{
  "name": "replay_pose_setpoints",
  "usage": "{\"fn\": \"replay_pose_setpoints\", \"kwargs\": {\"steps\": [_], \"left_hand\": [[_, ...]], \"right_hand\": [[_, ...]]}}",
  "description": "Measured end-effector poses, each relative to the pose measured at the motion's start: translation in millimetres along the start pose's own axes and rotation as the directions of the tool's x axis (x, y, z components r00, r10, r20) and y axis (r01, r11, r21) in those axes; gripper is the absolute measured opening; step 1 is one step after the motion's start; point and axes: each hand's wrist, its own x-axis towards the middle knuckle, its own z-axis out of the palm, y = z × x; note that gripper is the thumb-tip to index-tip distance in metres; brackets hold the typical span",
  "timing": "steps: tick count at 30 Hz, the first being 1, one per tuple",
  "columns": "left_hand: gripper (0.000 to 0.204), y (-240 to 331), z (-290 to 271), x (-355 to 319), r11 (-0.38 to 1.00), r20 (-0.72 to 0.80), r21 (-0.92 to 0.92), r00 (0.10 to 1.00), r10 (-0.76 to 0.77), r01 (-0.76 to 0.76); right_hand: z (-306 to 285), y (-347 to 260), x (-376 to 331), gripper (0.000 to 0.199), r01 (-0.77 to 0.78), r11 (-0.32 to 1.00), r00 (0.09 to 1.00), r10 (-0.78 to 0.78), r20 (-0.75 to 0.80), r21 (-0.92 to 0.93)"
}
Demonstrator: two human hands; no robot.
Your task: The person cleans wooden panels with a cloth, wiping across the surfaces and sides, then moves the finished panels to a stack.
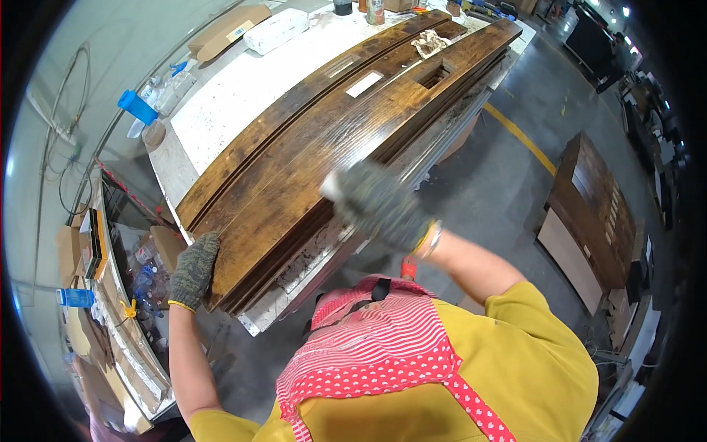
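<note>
A long brown wooden board (294, 177) with a glossy finish and a square cutout lies on top of a stack of similar boards. My left hand (195, 271), in a dark grey knit glove, grips the near left end of this board. Over the board's near long edge is my right hand (381, 208), gloved the same way and smeared by motion. A small white thing (331, 187) sticks out at its fingertips, too blurred to name. Beyond lies a narrower grooved wooden strip (258, 136), and a crumpled cloth (430, 44) rests near the far end.
The white worktable (213, 136) carries a white wrapped block (277, 31), a cardboard piece (230, 32), a spray can (375, 12) and a blue cup (138, 107). A bin of plastic bottles (147, 283) stands at left. Dark wooden panels (596, 214) stand on the right floor.
</note>
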Motion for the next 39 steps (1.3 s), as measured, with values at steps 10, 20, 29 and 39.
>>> {"fn": "replay_pose_setpoints", "kwargs": {"steps": [10,20,29,39], "left_hand": [[0.054,-33.2,-19.0,-31.8,0.976,0.067,-0.149,0.983,0.171,-0.160],[0.046,-24.1,-42.7,-22.2,0.840,0.315,-0.471,0.941,-0.126,0.270],[0.044,-27.2,-43.1,-9.5,0.728,0.195,-0.672,0.981,0.000,0.134],[0.030,-25.0,-36.0,-84.0,0.989,-0.489,0.114,0.872,-0.026,0.093]], "right_hand": [[-21.5,7.4,11.7,0.025,-0.319,0.942,0.948,0.318,0.033,0.107],[38.1,-144.0,7.5,0.038,-0.123,0.926,0.911,-0.038,0.410,0.358],[42.0,-163.4,17.6,0.028,-0.037,0.960,0.969,-0.032,0.243,0.276],[57.8,-182.5,65.8,0.020,0.068,0.781,0.963,-0.215,0.165,0.621]]}}
